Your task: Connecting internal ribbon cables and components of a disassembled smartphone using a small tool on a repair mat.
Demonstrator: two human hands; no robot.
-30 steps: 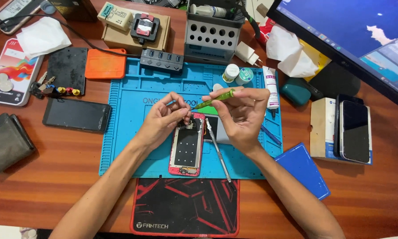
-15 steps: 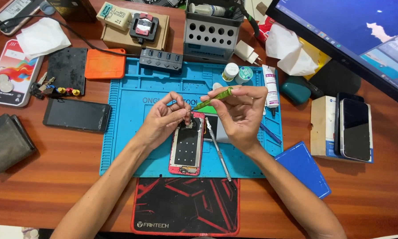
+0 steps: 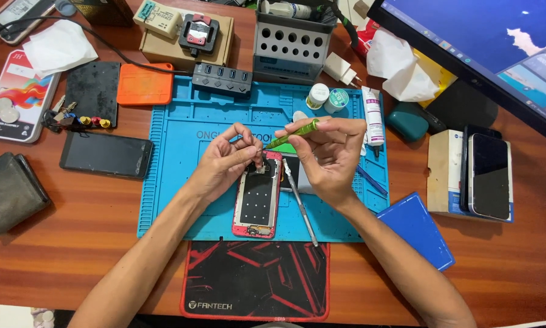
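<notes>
Lit blue monitor [image 3: 485,54] top right; cardboard box [image 3: 185,45] top centre.

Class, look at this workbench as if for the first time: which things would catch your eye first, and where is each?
At the centre, the left hand and the right hand meet over an opened pink-framed phone on the blue repair mat; the right hand holds a green-handled screwdriver aimed at the phone's top end. An orange pad glows upper left, and a monitor fills the upper right corner.

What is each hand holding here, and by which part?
The right hand holds a green screwdriver by its handle end, tip down at the opened phone. The left hand pinches something small at the phone's top edge; what it is cannot be told.
</notes>
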